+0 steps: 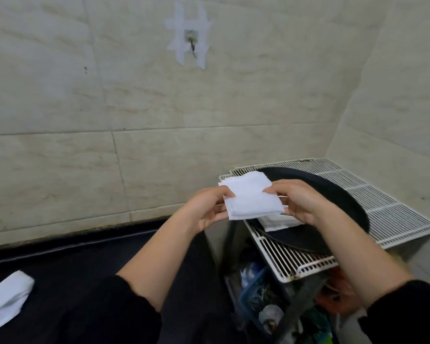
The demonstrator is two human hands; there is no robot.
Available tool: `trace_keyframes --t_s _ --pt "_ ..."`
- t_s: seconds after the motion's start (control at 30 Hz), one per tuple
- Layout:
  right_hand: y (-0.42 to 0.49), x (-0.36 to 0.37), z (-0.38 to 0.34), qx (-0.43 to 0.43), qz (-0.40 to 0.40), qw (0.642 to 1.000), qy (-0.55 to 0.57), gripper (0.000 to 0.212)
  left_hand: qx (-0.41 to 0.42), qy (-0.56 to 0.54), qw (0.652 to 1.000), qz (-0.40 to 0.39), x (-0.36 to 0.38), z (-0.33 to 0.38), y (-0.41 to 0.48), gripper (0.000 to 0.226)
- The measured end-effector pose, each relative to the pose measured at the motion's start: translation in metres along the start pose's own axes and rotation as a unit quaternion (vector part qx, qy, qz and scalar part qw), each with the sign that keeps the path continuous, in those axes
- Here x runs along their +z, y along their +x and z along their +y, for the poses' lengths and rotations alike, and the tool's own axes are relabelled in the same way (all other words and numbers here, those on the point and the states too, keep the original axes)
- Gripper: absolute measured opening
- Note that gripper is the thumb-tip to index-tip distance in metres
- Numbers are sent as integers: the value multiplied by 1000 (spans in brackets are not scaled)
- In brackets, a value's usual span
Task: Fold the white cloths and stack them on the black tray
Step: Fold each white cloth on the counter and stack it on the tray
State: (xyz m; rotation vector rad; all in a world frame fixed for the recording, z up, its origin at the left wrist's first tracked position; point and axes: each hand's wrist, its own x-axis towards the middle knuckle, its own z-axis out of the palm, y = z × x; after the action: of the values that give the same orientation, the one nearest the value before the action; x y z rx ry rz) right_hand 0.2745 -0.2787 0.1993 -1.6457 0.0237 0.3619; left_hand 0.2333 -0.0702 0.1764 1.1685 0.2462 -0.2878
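I hold a folded white cloth (250, 198) in the air between both hands, just left of and above the black tray (343, 194). My left hand (206, 209) pinches its left edge, thumb on top and fingers below. Its right edge is pinched by my right hand (301, 202). The round black tray lies on a white wire rack (392, 207). A second folded white cloth (281, 223) lies on the tray, partly hidden under my right hand. Another white cloth (5, 301) lies loose on the dark counter (72, 264) at the lower left.
A tiled wall stands close behind, with a taped hook (191, 40). The wire rack sits in the corner at the right. Below its front edge is a bin of mixed clutter (283, 301).
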Motion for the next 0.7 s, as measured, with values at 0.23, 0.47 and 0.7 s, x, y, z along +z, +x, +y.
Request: trace_keyframes --t_s 0.23,0.47,0.7 --pt "18 -66 -2 5 60 998 -24 13 12 84 996 14 67 4 41 14" --pt "35 -88 15 26 123 990 -62 19 4 123 991 55 87 -12 62 18" --pt "47 -85 31 62 126 982 -126 21 13 183 977 106 83 -30 71 28"
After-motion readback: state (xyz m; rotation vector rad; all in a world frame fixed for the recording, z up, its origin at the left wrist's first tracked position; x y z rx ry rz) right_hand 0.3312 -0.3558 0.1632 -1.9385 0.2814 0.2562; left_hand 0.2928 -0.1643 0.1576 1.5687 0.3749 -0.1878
